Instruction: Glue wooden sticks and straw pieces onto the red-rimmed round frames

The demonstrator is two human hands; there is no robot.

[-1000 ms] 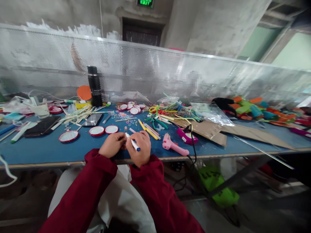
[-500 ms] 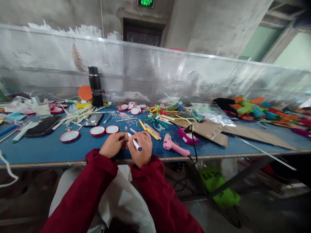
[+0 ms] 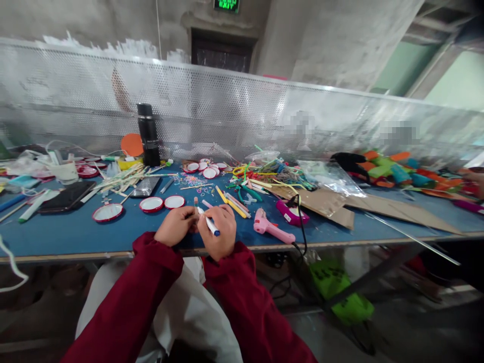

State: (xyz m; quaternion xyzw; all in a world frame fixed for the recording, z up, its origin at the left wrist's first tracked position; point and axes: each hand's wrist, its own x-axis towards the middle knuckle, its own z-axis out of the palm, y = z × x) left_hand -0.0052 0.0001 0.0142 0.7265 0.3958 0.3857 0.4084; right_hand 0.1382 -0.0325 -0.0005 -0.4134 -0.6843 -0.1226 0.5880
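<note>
My two hands meet at the near edge of the blue table (image 3: 68, 237), both in dark red sleeves. My right hand (image 3: 218, 232) grips a white marker with a blue end (image 3: 209, 224), its tip pointing toward my left hand. My left hand (image 3: 176, 225) is curled around a small piece that its fingers hide. A pink glue gun (image 3: 270, 228) lies just right of my right hand. Two red-rimmed white lids (image 3: 162, 203) lie just beyond my left hand.
A black bottle (image 3: 147, 134) stands at the back by a perforated metal screen (image 3: 242, 116). Sticks, straws, pipe cleaners (image 3: 264, 176), a phone (image 3: 66, 196), cardboard (image 3: 378, 206) and coloured pieces litter the table. A green bag (image 3: 340, 292) lies on the floor at right.
</note>
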